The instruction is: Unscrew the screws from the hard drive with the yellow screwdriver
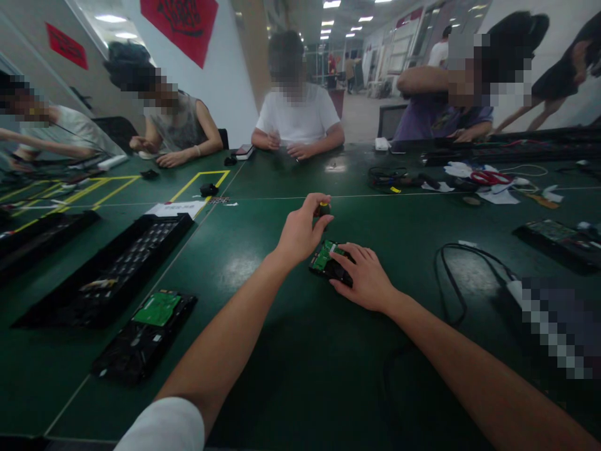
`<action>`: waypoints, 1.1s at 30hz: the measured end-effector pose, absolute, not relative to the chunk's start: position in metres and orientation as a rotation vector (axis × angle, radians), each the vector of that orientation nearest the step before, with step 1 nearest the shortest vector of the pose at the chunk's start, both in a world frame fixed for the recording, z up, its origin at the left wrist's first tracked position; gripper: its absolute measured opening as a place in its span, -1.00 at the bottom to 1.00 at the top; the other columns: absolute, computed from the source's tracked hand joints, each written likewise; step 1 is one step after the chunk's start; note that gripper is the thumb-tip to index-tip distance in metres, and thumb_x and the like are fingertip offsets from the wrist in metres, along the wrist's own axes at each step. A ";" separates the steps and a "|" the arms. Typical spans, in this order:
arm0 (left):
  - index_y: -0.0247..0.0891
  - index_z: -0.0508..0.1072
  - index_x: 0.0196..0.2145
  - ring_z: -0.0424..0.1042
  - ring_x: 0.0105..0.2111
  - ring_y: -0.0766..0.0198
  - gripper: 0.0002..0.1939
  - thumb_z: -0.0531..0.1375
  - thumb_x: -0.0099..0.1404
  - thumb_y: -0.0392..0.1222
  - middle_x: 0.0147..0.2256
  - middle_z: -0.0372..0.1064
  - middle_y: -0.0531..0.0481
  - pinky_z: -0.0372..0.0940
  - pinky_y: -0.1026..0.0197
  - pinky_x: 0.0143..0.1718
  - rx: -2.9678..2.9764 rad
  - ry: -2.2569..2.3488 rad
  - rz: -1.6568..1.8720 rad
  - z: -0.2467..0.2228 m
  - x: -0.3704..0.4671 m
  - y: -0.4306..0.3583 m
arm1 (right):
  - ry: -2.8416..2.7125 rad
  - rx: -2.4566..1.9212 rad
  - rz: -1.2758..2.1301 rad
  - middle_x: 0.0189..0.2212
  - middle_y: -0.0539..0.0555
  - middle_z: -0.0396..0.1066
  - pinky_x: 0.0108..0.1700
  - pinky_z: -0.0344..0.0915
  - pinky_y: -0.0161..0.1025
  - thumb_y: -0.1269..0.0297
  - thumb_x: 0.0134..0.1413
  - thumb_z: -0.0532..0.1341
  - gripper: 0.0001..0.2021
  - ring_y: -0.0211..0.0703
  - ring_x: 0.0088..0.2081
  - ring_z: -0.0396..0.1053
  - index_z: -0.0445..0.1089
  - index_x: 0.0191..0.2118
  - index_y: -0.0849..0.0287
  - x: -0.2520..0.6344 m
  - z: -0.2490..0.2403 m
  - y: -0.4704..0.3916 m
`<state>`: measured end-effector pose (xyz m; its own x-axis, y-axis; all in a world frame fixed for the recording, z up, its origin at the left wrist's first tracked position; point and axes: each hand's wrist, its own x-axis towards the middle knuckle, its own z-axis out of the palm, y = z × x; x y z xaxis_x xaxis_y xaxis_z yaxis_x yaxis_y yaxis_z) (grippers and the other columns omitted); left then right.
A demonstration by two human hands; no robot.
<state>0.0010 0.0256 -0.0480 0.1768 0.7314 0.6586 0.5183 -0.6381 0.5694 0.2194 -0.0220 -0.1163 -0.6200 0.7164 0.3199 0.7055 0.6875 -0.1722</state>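
My left hand (300, 230) is raised just above the table, thumb and fingers curled around a small dark piece (323, 210) with a yellow spot. Most of that piece is hidden by the fingers, so its kind is unclear. Below it, a hard drive (323, 258) lies flat with its green circuit board facing up. My right hand (366, 275) grips this drive from the right, fingers over its top and thumb along the near edge. Another hard drive (157, 309), seated in a black caddy, lies to the left of my forearm.
Long black trays (117, 263) stand at the left. On the right are a cable (441, 275), a partly blurred device (558, 326) and another black unit (558, 241). Tangled wires and red-handled scissors (488, 178) lie farther back. Several people sit across the green table (291, 388).
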 end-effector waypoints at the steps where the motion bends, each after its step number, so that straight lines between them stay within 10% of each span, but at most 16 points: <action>1: -0.07 0.32 0.15 0.60 0.00 0.12 -0.61 0.24 0.44 -0.35 0.05 0.54 -0.09 0.46 0.00 0.08 2.244 1.210 1.438 -0.048 0.001 0.026 | -2.535 -1.114 0.038 0.33 0.33 0.26 0.33 0.12 0.33 -0.06 0.32 0.22 -0.40 0.37 0.36 0.17 0.34 0.34 0.14 0.219 -0.117 -0.022; 33: -0.10 0.40 0.02 0.57 -0.15 0.19 -0.72 0.33 0.40 -0.21 -0.12 0.55 -0.02 0.47 0.06 -0.02 2.270 1.305 1.470 -0.044 0.000 0.023 | -2.520 -1.110 0.053 0.33 0.30 0.27 0.32 0.14 0.34 -0.07 0.32 0.21 -0.41 0.36 0.36 0.17 0.33 0.36 0.07 0.220 -0.117 -0.022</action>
<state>0.0001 0.0234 -0.0440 0.1469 0.7215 0.6766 0.5863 -0.6144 0.5279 0.2201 -0.0223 -0.1168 -0.6134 0.7172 0.3307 0.7027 0.6868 -0.1859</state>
